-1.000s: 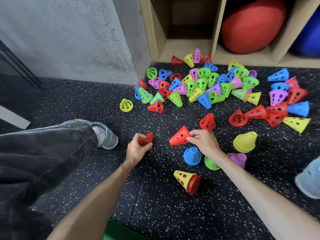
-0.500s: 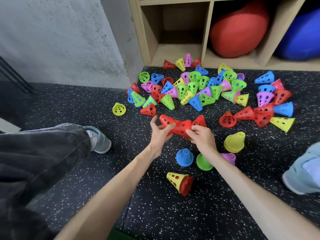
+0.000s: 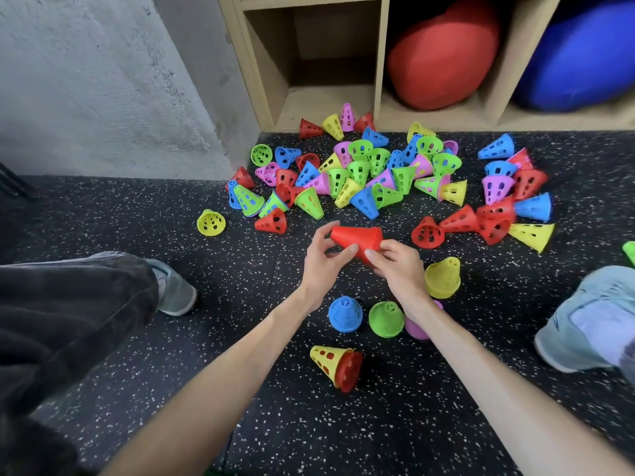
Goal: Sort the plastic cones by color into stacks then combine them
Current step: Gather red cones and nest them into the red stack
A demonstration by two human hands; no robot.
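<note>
Two hands grip red cone stack [image 3: 357, 240] | axis horizontal | tip points left

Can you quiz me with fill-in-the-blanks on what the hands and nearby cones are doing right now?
1. Both the left hand and the right hand hold a nested stack of ____ cones.
2. Just below the wrists, a blue cone stands beside a ____ one.
3. Nearest the camera, a yellow cone lies on its side with a ____ cone nested inside.

Missing words: red; green; red
</note>
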